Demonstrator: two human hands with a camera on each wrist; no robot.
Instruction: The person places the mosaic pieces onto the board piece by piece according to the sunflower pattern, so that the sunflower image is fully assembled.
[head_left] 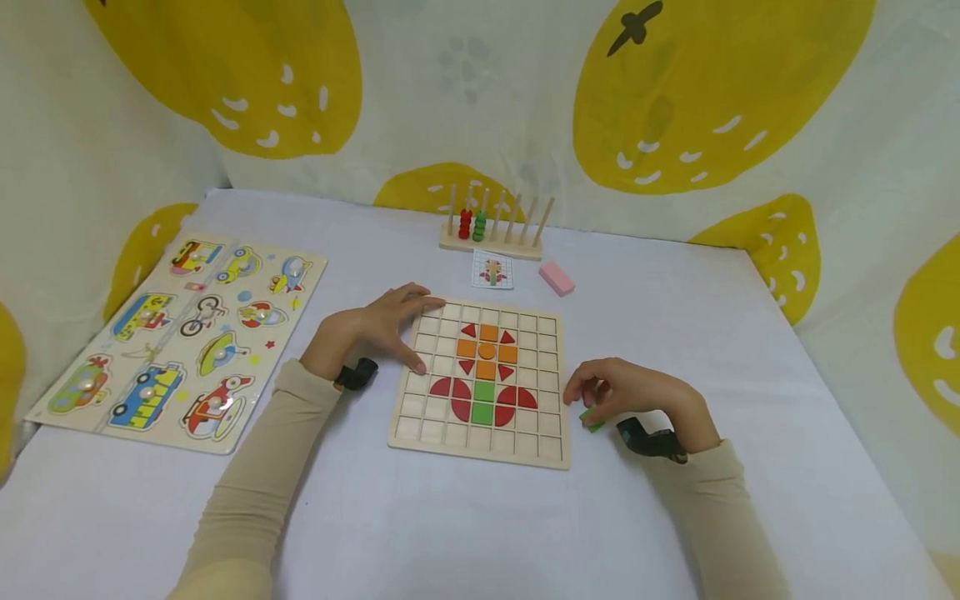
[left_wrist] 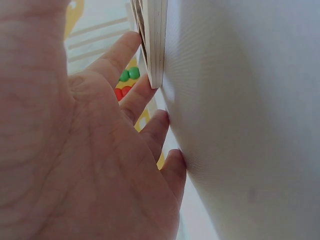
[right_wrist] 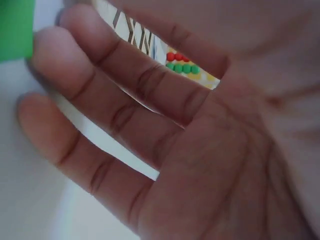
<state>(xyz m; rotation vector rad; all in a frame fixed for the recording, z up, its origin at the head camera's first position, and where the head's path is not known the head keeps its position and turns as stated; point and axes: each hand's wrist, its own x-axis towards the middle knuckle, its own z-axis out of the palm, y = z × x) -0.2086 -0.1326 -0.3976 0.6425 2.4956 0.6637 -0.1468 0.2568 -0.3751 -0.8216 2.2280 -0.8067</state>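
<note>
A wooden grid board (head_left: 416, 429) lies on the white table, with orange, red and green flat pieces forming a flower on it. My left hand (head_left: 375, 329) spreads its fingers at the board's upper left, thumb on the left side and a fingertip at the top corner. In the left wrist view, fingertips (left_wrist: 142, 97) rest along the board's edge and the table. Just right of the board, my right hand (head_left: 630, 392) bends over a small green piece (head_left: 591, 419), pinching it at the thumb close to the table. The same green piece (right_wrist: 14, 30) shows partly beyond the fingertips in the right wrist view.
Behind the board lie a small pattern card (head_left: 492, 270) and a pink block (head_left: 557, 278). A wooden peg rack (head_left: 491, 244) with red and green beads stands farther back. A vehicle puzzle board (head_left: 255, 379) lies to the left. Patterned cloth (head_left: 525, 108) hangs around the table.
</note>
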